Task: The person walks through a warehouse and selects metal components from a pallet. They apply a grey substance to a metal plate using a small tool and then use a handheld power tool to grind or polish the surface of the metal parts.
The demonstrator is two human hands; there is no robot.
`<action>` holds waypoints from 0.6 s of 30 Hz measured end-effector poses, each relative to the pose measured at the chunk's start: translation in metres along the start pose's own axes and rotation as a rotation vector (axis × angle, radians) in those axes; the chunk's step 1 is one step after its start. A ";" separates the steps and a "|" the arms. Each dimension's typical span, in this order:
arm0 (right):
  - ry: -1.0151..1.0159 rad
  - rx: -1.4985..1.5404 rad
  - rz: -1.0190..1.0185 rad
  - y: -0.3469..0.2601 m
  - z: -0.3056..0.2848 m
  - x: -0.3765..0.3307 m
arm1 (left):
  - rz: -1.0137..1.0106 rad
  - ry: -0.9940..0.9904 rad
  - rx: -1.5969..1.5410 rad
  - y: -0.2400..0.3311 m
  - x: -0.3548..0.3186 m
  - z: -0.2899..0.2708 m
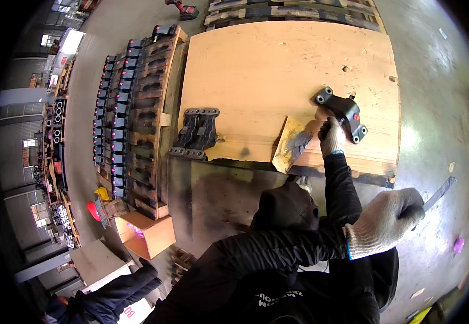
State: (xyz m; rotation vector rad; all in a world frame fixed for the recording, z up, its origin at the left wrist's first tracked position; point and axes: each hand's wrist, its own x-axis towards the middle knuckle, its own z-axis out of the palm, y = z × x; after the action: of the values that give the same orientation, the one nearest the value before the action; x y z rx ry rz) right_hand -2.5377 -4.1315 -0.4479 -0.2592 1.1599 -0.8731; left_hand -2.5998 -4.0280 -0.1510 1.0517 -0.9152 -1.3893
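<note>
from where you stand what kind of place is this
Most likely a factory or warehouse floor for metal parts. Rows of dark cast brackets are stacked on a pallet, a large plywood sheet lies on the concrete floor, and gloved hands handle another black bracket.

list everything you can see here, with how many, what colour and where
plywood sheet: one, tan, centre.
metal bracket: one, black, on the sheet's right part, at the left hand.
bracket pair: two, black, sheet's left edge.
rows of brackets: many, black, on the pallet at left.
cardboard box: one, brown, lower left floor.
flat tool: one, grey, in the right hand.
left hand: white glove, touching the bracket.
right hand: white glove, gripping the tool.
</note>
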 end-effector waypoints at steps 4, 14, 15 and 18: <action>-0.258 -0.316 -0.153 0.008 -0.042 -0.005 | -0.118 -0.034 -0.247 -0.001 0.003 0.001; 0.872 -0.814 -0.544 0.098 -0.217 -0.228 | -0.161 0.232 -0.590 0.024 0.014 -0.021; 0.968 -1.032 -0.371 0.126 -0.244 -0.229 | -0.139 0.245 -0.573 0.023 0.014 -0.019; 1.105 -1.070 0.228 0.144 -0.250 -0.225 | -0.140 0.272 -0.537 0.025 0.008 -0.017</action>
State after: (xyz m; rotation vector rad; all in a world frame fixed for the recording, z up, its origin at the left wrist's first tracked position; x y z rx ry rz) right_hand -2.7175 -3.8145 -0.4820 -0.5139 2.5898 -0.0307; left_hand -2.5761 -4.0378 -0.1329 0.8682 -0.2467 -1.4524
